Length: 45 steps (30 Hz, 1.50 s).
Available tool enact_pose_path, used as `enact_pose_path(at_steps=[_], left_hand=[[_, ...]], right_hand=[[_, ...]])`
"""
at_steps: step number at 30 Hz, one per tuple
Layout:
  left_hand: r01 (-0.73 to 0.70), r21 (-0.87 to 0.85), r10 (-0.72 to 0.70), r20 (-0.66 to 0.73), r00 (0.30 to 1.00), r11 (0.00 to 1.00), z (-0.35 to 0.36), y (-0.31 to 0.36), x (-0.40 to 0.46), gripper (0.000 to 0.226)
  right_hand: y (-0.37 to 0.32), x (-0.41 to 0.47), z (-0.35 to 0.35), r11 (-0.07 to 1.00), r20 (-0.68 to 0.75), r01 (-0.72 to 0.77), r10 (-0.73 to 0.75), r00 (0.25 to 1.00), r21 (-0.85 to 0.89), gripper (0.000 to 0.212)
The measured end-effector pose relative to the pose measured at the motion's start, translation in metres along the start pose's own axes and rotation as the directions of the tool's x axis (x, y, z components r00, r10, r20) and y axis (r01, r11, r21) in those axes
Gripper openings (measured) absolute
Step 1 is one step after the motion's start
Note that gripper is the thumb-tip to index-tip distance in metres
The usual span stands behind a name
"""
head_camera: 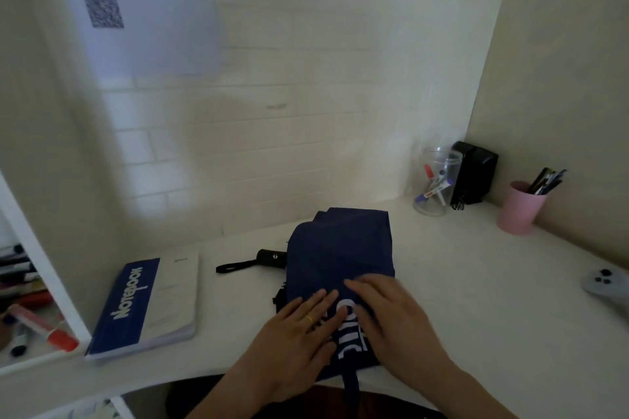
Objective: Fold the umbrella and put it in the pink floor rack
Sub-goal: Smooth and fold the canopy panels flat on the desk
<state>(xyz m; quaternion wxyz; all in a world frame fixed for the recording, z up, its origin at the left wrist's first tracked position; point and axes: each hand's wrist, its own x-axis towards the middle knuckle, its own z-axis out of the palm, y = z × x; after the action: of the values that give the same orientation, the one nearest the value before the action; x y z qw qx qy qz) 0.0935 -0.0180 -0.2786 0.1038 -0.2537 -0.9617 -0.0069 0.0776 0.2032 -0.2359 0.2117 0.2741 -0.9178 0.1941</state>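
Head cam: the navy-blue fabric folding umbrella [340,258] with white lettering lies flat on the white worktop [459,282], its black handle [270,257] sticking out left. Both hands press on it, left hand [299,326] and right hand [391,313], fingers straight and slightly spread. A blue-and-white notebook [149,303] sits nearby on the left.
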Motion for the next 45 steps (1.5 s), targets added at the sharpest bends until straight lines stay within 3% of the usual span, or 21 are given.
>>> enact_pose_path(at_steps=[2,5,10,12,14,16,18,21,25,28,31,35,38,41,45], left_hand=[[-0.014,-0.030,0.015,0.034,0.999,0.999,0.002,-0.001,-0.001,0.055],[0.013,-0.039,-0.011,0.055,0.998,0.999,-0.001,-0.004,-0.008,0.058],[0.057,-0.132,-0.042,0.115,0.992,0.990,-0.017,-0.008,-0.025,0.061],[0.053,-0.112,-0.042,0.105,0.994,0.992,-0.016,-0.009,-0.028,0.061],[0.037,-0.032,-0.035,0.064,0.997,0.999,-0.009,-0.011,-0.027,0.063],[0.051,-0.003,-0.051,0.060,0.997,0.999,-0.004,-0.013,-0.026,0.066],[0.013,0.024,-0.013,0.024,1.000,1.000,0.005,-0.016,-0.024,0.067],[-0.014,0.071,0.011,0.038,0.999,0.997,0.009,-0.022,-0.019,0.070],[-0.006,0.099,-0.001,0.076,0.997,0.995,0.012,-0.023,-0.016,0.072],[-0.019,0.083,0.014,0.052,0.999,0.996,0.003,-0.021,-0.019,0.072],[-0.034,0.100,0.029,0.053,0.998,0.994,-0.004,-0.020,-0.022,0.070],[-0.075,0.099,0.077,-0.018,0.997,0.992,-0.005,-0.020,-0.022,0.062],[-0.075,0.081,0.082,-0.088,0.993,0.994,-0.010,-0.014,-0.023,0.055],[-0.063,0.110,0.073,-0.083,0.994,0.992,-0.010,-0.012,-0.025,0.055],[-0.074,0.152,0.092,-0.121,0.988,0.986,-0.007,-0.011,-0.024,0.052]], right_hand=[[0.004,-0.007,0.016,0.992,0.187,0.110,-0.098,0.977,-0.056,0.052],[0.028,-0.022,0.033,0.979,0.341,0.108,-0.042,0.939,-0.176,0.059],[0.036,-0.020,0.011,0.996,0.514,0.084,-0.050,0.856,-0.043,0.065],[0.035,-0.005,-0.002,1.000,0.497,-0.009,-0.006,0.868,0.028,0.065],[0.036,0.023,-0.012,0.954,0.262,-0.210,0.151,0.953,0.212,0.049],[0.045,0.060,-0.020,0.833,0.025,-0.399,0.422,0.906,0.383,0.037],[0.053,0.091,-0.025,0.639,0.111,-0.571,0.611,0.784,0.516,0.036],[0.055,0.115,-0.028,0.327,0.420,-0.704,0.619,0.664,0.631,0.024],[0.059,0.128,-0.025,0.139,0.488,-0.741,0.670,0.559,0.657,0.039],[0.061,0.130,-0.029,0.025,0.546,-0.749,0.669,0.504,0.662,0.034],[0.057,0.127,-0.035,0.032,0.562,-0.758,0.650,0.512,0.652,0.031],[0.052,0.124,-0.044,0.123,0.474,-0.689,0.640,0.605,0.714,0.016],[0.048,0.117,-0.047,0.209,0.412,-0.650,0.623,0.664,0.731,0.023],[0.046,0.115,-0.040,0.252,0.316,-0.648,0.712,0.627,0.719,0.029],[0.042,0.123,-0.033,0.132,0.420,-0.717,0.732,0.536,0.684,0.044]])
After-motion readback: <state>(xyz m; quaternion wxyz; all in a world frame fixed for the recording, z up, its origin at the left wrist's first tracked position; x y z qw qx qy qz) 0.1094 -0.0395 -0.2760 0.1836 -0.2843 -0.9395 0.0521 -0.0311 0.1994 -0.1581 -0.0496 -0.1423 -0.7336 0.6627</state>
